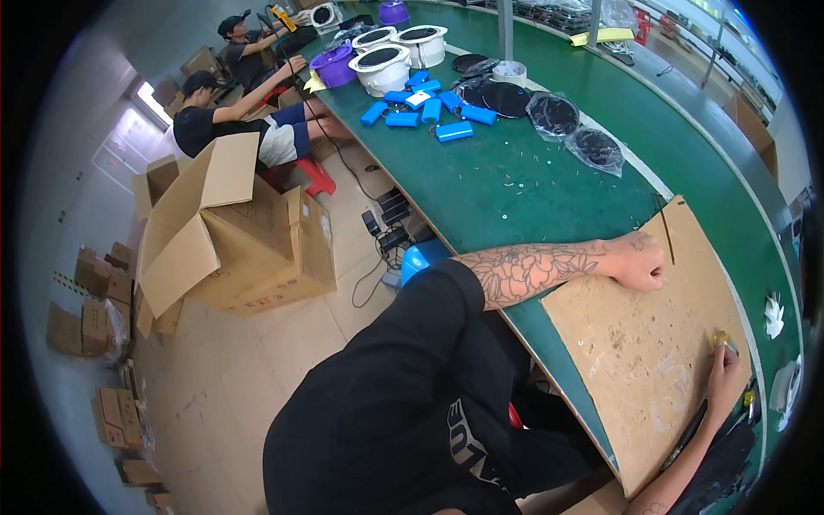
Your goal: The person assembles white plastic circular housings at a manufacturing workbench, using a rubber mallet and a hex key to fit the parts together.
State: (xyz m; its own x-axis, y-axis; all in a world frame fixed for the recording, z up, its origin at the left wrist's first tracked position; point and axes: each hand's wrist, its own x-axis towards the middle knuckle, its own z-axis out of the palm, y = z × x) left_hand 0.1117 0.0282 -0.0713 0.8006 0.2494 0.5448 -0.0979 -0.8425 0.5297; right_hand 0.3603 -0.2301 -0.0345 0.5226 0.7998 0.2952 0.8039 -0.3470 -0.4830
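Note:
My left hand (pixel 639 261), at the end of a tattooed forearm, is curled into a fist on the far part of a worn brown board (pixel 618 343). Whatever that fist may hold is hidden. Farther right, my right hand (pixel 726 367) is closed with its fingertips on a small, rounded yellow thing (pixel 726 342), too small to name, near the board's right edge. Beneath the board lies the green tabletop (pixel 498 197). A dark cord or strap (pixel 687 438) runs beside my right forearm.
Several blue battery packs (pixel 455 130), black mesh discs (pixel 506 99), bagged discs (pixel 594 149), white round housings (pixel 381 69) and a purple housing (pixel 333 63) stand farther up the table. Two people (pixel 202 120) sit along its left side. An opened cardboard box (pixel 249 249) and power adapters (pixel 393 210) are on the floor.

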